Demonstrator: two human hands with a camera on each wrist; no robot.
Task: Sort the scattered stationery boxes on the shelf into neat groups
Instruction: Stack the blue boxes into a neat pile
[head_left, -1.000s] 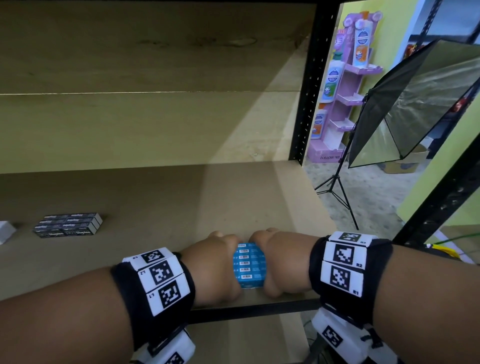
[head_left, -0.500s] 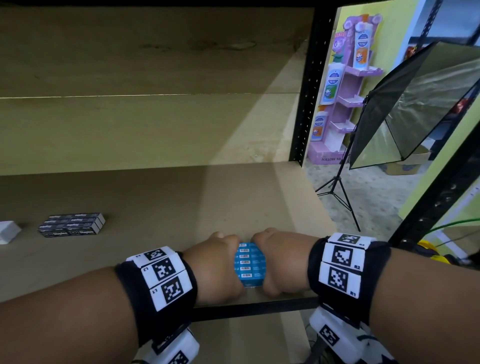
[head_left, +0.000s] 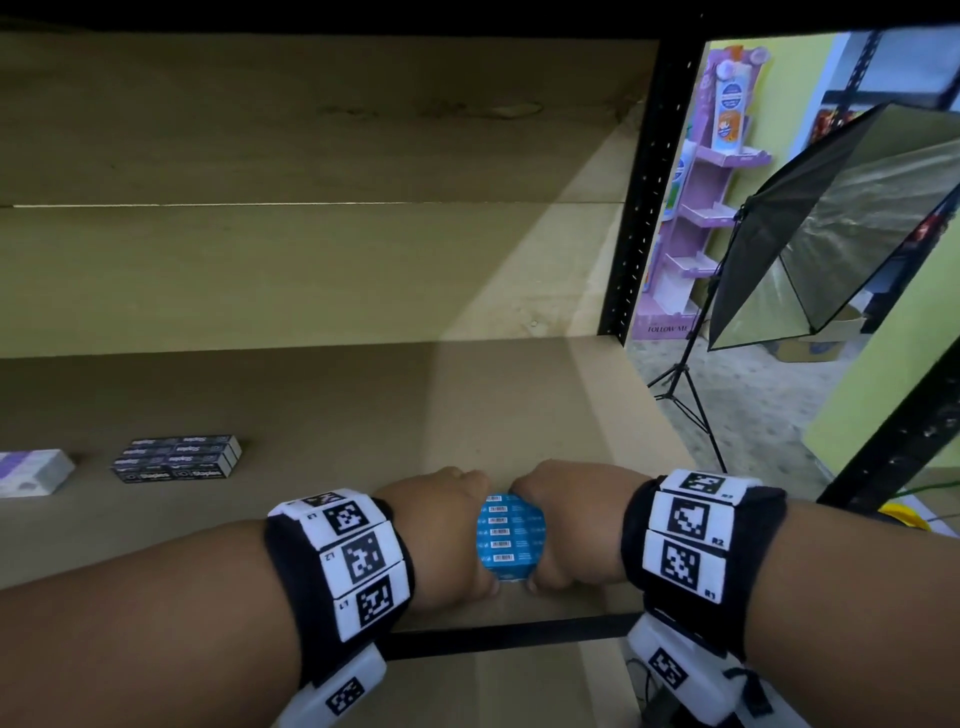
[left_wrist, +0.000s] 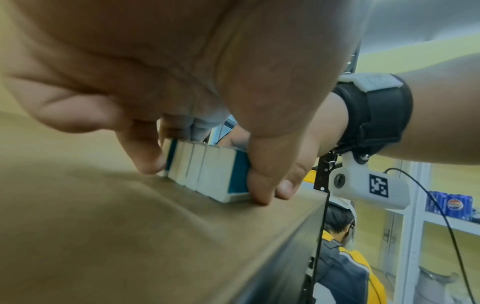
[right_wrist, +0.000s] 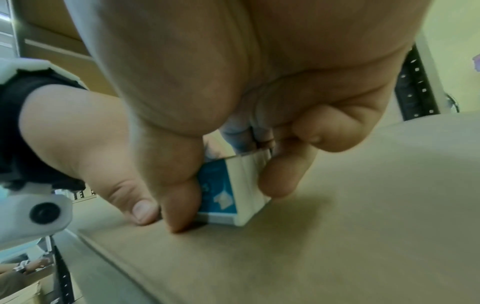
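Note:
A row of several small blue and white boxes (head_left: 511, 535) stands pressed together near the front edge of the brown shelf (head_left: 337, 415). My left hand (head_left: 441, 535) grips the row from the left, my right hand (head_left: 571, 530) from the right. In the left wrist view the left thumb and fingers (left_wrist: 148, 156) curl round the blue boxes (left_wrist: 207, 174). In the right wrist view the right thumb and fingers (right_wrist: 283, 181) pinch the same blue boxes (right_wrist: 228, 191). A group of black staple boxes (head_left: 176, 460) lies at the left, with a white and purple box (head_left: 31, 470) beside it.
The black shelf post (head_left: 644, 192) stands at the back right, the black front rail (head_left: 498, 636) runs under my wrists. Beyond the shelf are a softbox on a tripod (head_left: 831, 223) and a purple display stand (head_left: 701, 208). A person (left_wrist: 342, 257) sits below the shelf.
Both hands keep their grip on the blue boxes in the same spot. The head view has shifted slightly, bringing more of the white and purple box into sight.

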